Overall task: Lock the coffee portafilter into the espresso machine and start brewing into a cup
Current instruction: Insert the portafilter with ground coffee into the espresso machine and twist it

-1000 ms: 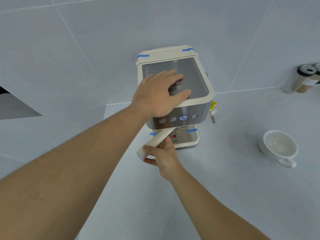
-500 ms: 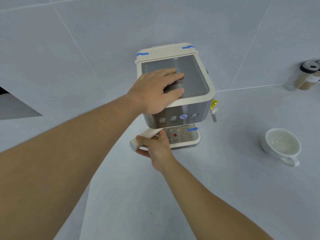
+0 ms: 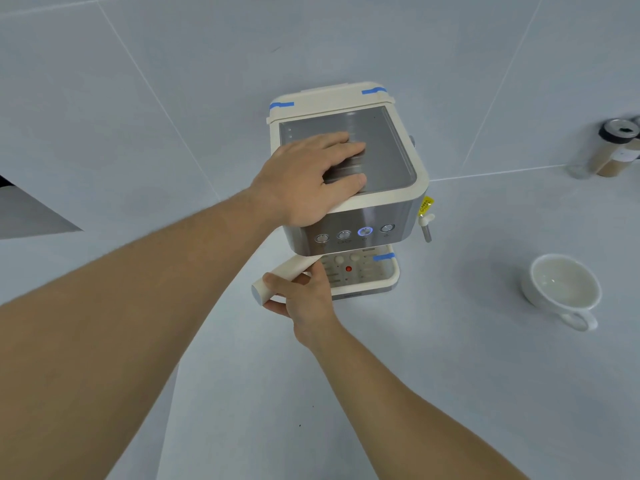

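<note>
A cream and steel espresso machine [image 3: 374, 216] stands on the pale counter, one of its front buttons lit blue. My left hand [image 3: 308, 178] lies flat on its metal top, fingers spread, pressing down. The portafilter [image 3: 287, 273] has a cream handle that sticks out to the lower left from under the machine's front; its basket end is hidden beneath the machine. My right hand [image 3: 304, 299] is wrapped around that handle. An empty white cup [image 3: 562, 289] sits on the counter to the right, apart from the machine.
The drip tray [image 3: 388, 280] with a red dot lies under the brew head. A steam wand [image 3: 426, 227] hangs at the machine's right side. Jars [image 3: 616, 147] stand at the far right by the wall. The tiled wall rises just behind the machine.
My right hand has swung the portafilter handle leftwards, from pointing toward me to pointing lower left. My left hand has stayed on the machine's top.
</note>
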Demonstrator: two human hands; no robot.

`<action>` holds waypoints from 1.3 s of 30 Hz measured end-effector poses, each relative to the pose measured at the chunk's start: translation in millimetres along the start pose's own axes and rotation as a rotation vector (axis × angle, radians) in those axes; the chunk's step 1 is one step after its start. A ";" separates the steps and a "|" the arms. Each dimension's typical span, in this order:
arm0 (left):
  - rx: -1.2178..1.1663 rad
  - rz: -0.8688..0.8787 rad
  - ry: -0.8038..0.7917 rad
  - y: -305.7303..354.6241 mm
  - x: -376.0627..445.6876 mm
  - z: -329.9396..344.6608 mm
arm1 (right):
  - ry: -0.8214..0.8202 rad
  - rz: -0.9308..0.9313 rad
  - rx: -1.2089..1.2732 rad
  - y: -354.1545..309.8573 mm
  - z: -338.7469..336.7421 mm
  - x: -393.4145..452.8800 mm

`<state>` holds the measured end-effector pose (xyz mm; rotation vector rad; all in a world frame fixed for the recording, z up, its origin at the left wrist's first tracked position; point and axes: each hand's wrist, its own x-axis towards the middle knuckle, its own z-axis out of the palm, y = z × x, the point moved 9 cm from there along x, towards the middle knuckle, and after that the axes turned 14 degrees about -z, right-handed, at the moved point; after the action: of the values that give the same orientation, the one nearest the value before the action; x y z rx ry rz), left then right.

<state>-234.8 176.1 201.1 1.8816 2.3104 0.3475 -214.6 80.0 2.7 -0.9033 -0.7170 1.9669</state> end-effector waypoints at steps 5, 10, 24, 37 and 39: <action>-0.011 -0.003 -0.002 0.4 0.1 0.0 | 0.037 0.009 0.015 -0.4 6.0 7.1; -0.014 -0.009 -0.006 -0.1 -0.1 0.7 | 0.082 0.001 0.023 0.3 9.4 15.6; -0.031 -0.023 -0.003 -1.0 -0.5 -1.7 | 0.043 -0.025 0.000 3.4 5.8 10.6; -0.047 -0.030 0.000 -3.3 0.9 1.2 | -0.022 -0.044 -0.098 -0.1 -4.1 7.5; -0.051 -0.033 0.002 -3.4 1.1 0.8 | -0.043 -0.059 -0.117 -3.1 -8.7 5.2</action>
<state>-238.1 176.5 199.4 1.8188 2.3083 0.4003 -208.2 87.2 -1.7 -0.9008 -0.8812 1.9138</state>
